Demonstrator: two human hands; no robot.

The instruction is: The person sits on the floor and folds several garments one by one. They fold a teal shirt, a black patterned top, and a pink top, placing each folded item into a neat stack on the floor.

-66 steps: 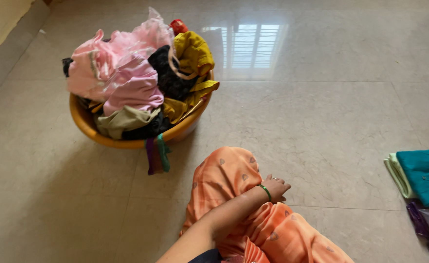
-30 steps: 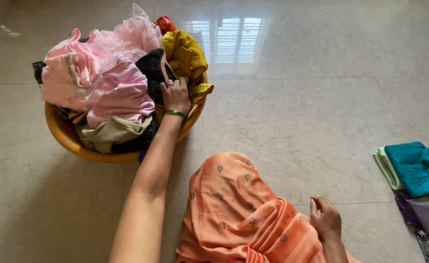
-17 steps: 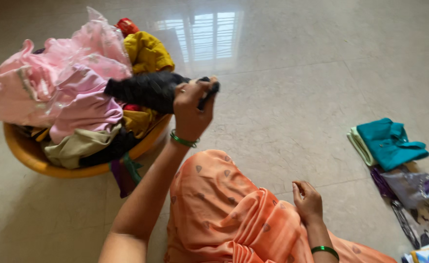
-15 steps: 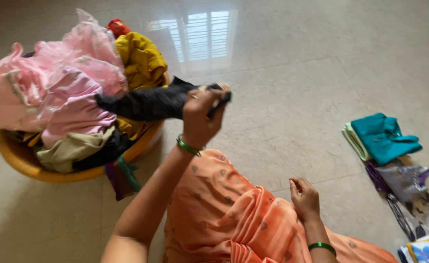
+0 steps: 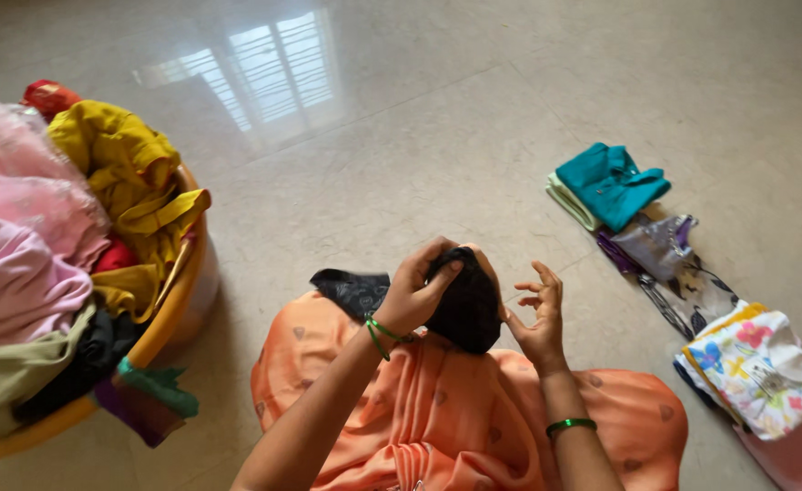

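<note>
Black cloth (image 5: 460, 309), bunched, hangs over the orange-draped knee (image 5: 437, 409), pinched at its top edge by the left hand (image 5: 414, 295), whose fingers (image 5: 437, 273) curl together over the fabric. One end of the cloth trails out behind that wrist onto the lap. Just beside it, the right hand (image 5: 537, 318) is open, fingers (image 5: 533, 291) spread and slightly bent, the thumb side close to the cloth; contact cannot be told. Well to the left of the fingers sits an orange tub (image 5: 178, 309) heaped with clothes. Right of them, folded garments (image 5: 610, 182) lie in a row on the tiled floor (image 5: 401, 145).
</note>
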